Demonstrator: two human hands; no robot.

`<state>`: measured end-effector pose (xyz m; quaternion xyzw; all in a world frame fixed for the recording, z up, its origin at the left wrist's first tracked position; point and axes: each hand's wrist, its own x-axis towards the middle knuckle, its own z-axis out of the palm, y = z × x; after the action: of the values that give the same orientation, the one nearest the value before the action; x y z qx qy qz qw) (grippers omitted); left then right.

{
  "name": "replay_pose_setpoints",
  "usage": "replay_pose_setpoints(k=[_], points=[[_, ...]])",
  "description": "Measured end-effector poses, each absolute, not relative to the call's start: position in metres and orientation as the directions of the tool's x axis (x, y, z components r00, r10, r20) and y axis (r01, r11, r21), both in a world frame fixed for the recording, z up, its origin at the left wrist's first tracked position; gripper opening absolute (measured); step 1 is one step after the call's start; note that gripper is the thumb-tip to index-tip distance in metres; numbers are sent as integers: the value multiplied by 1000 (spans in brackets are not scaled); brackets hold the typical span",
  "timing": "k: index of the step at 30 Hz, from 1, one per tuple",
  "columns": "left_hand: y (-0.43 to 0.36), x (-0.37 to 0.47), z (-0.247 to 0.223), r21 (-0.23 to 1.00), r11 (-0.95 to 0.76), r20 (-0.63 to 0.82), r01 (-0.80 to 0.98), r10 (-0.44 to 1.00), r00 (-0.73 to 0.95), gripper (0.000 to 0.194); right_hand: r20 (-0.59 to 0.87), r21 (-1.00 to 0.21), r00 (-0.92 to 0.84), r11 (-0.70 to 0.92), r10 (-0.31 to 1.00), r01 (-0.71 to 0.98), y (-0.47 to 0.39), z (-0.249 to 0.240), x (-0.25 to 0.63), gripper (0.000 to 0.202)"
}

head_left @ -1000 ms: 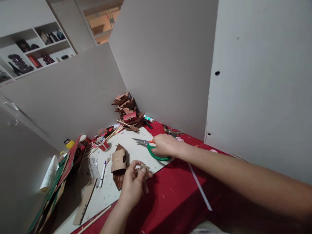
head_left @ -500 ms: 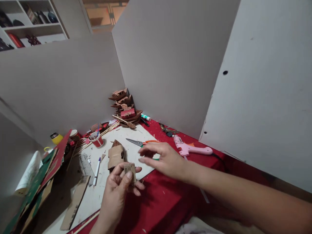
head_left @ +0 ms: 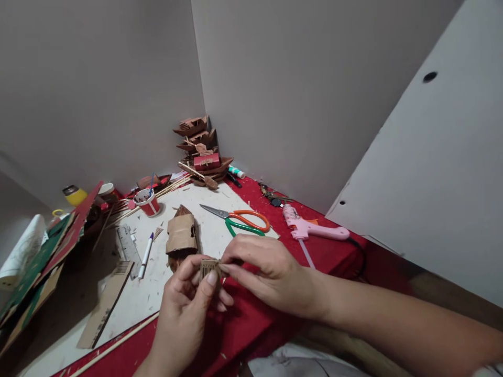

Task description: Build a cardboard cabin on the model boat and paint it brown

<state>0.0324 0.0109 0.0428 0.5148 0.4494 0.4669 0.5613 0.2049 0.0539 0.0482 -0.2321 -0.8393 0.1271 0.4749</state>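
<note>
Between the thumb and fingers of my left hand (head_left: 188, 298) is a small piece of cardboard (head_left: 207, 268) with printed bars on it. My right hand (head_left: 267, 269) pinches the upper right edge of that same piece, thumb and forefinger closed on it. Just beyond my left hand lies a small model boat (head_left: 182, 210) with a cardboard cover (head_left: 181, 234) bent over its middle. Scissors (head_left: 239, 219) with one orange and one green handle rest behind my right hand, blades pointing left.
A pink glue gun (head_left: 314, 229) lies on the red cloth (head_left: 251, 314) at right. Model boats (head_left: 204, 157) are stacked in the corner. At left are a paper cup (head_left: 148, 203), a marker (head_left: 146, 255), a ruler (head_left: 128, 243), a cardboard strip (head_left: 106, 306) and leaning boards (head_left: 51, 262).
My right hand has come left and down, from open above the cardboard piece to pinching its edge. The view has tilted downward, and the scissors' handles now show.
</note>
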Motion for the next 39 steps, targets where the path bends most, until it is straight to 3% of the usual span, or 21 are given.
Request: replay_pose_setpoints(k=[8, 13, 20, 23, 26, 29, 33, 35, 39], points=[[12, 45, 31, 999, 39, -37, -23, 995, 93, 28, 755, -246, -560, 939, 340, 238, 57, 33, 207, 9], [21, 35, 30, 999, 18, -18, -27, 999, -29, 26, 778, -139, -614, 990, 133, 37, 48, 27, 203, 13], [15, 31, 34, 993, -107, 108, 42, 994, -2, 22, 753, -499, -445, 861, 485, 93, 49, 45, 216, 7], [14, 29, 28, 917, -323, 334, 236, 942, -9, 21, 543, -772, -415, 629, 730, 96, 42, 56, 220, 6], [19, 24, 19, 713, -589, 589, 381, 798, 131, 39, 136, -990, -477, 130, 868, -46, 34, 59, 218, 19], [23, 19, 13, 580, -700, 661, 416, 703, 262, 50, -99, -960, -578, -230, 810, -157, 35, 55, 215, 35], [23, 18, 13, 569, -710, 641, 415, 699, 316, 52, -234, -820, -672, -514, 703, -252, 43, 45, 214, 34], [20, 19, 15, 580, -710, 635, 398, 701, 324, 51, -273, -742, -703, -609, 657, -281, 45, 43, 214, 27], [16, 22, 23, 675, -621, 568, 397, 782, 257, 44, -251, -668, -691, -638, 678, -384, 43, 40, 213, 18]])
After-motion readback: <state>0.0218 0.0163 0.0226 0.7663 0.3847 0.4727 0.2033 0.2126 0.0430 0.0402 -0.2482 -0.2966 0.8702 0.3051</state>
